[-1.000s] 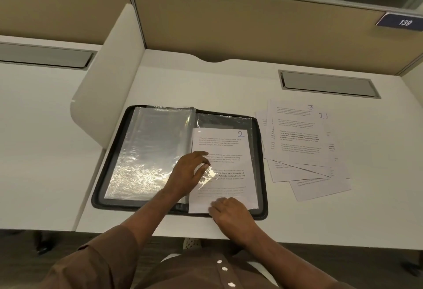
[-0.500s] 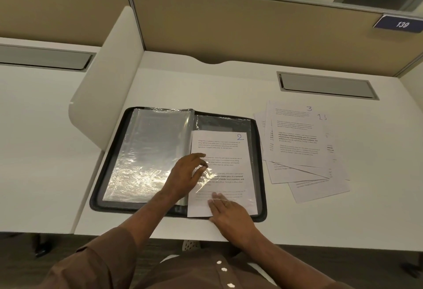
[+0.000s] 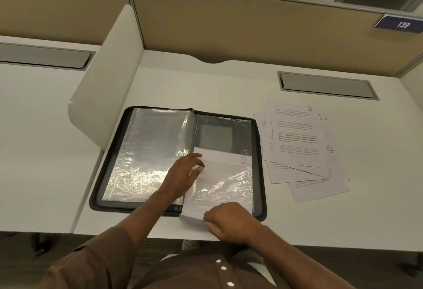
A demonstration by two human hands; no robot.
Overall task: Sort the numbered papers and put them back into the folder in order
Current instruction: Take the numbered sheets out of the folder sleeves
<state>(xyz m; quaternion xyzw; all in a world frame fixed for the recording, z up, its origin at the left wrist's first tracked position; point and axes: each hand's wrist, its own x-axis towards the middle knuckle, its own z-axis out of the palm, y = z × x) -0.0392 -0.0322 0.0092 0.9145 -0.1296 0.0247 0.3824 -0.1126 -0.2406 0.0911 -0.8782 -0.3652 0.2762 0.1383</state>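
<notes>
A black zip folder (image 3: 260, 151) lies open on the white desk, its clear sleeves (image 3: 155, 146) turned over to the left. The paper marked 2 (image 3: 226, 169) lies on the folder's right half, partly under a shiny sleeve, and its near end sticks out past the folder's near rim. My right hand (image 3: 231, 222) pinches that near end. My left hand (image 3: 183, 176) rests on the sleeve at the paper's left edge, with thumb and fingers spread. A loose pile of numbered papers (image 3: 297, 142) lies to the right of the folder, with a sheet marked 3 on top.
A white curved divider (image 3: 109, 82) stands just left of the folder. A grey cable hatch (image 3: 325, 85) is set into the desk behind the paper pile. The desk's near edge (image 3: 320, 240) runs just below my right hand. A tan partition wall closes off the back.
Paper 2 has slid toward me, uncovering the dark upper part of the folder's right half. My right hand went from lying on the paper to pinching its near end. My left hand stayed put.
</notes>
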